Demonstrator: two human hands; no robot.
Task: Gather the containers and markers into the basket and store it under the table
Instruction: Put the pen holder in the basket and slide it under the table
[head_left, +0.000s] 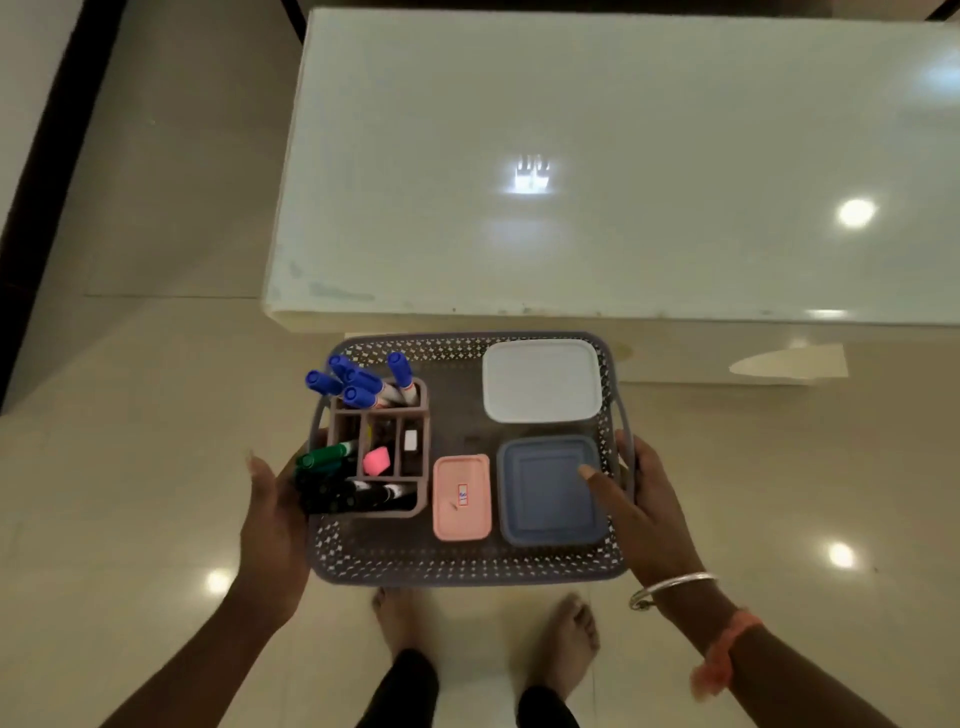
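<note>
Holding the basket in the air in front of the white counter, the person has one hand on each short side, the two hands well apart. The left hand lies against the left wall with its thumb raised, and its fingers reach in by the handle, where the markers hide them. The right hand has its fingers wrapped round the right handle, and its thumb stretches inward over the lid of the blue container. That container sits in the near right part of the basket, with the white container beyond it in the far right corner and the small pink container just beside it toward the middle. A divided organiser fills the left half. Blue-capped markers stand tilted in its far compartment, a green marker and black markers lean out over its near left side, and a small pink thing sits in a middle slot. The basket hangs level above the glossy tiled floor, its far rim close to the counter's near edge, with bare feet showing below it. A silver bangle and a pink band circle the right wrist.
</note>
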